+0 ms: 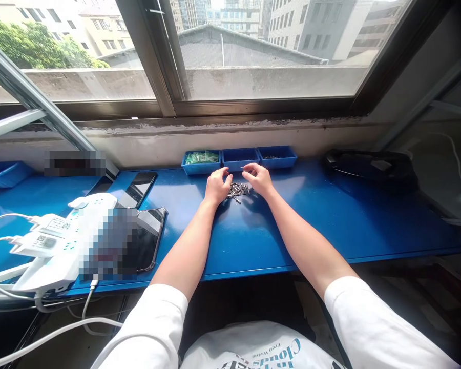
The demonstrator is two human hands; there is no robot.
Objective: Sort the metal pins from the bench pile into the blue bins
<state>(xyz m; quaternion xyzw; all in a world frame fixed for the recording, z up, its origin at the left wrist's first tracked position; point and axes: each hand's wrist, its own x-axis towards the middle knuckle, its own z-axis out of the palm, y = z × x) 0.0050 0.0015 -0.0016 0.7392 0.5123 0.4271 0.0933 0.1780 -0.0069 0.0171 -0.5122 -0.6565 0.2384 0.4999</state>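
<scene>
A heap of small, dark, slim metal pieces [238, 190] lies on the blue tabletop, between and just under my hands. My left hand [216, 186] is at the heap's left side, thumb and fingers curled together; whatever they hold is too small to make out. On the other side, my right hand [258, 179] is raised slightly, its thumb and forefinger pinched at a tiny thing that I cannot name. Just beyond my hands stand three blue bins in a row: the left bin [202, 169] with green-and-clear small packets, the middle bin [240, 166] and right bin [282, 163] with small dark parts.
On the left of the blue table [249, 251] are a white power strip [57, 256] with plugs and cables, a phone [139, 188] and a tablet-like device [153, 236]. A black bag-like object [364, 166] lies at the right. Behind runs a window ledge; another blue bin [5, 175] sits far left.
</scene>
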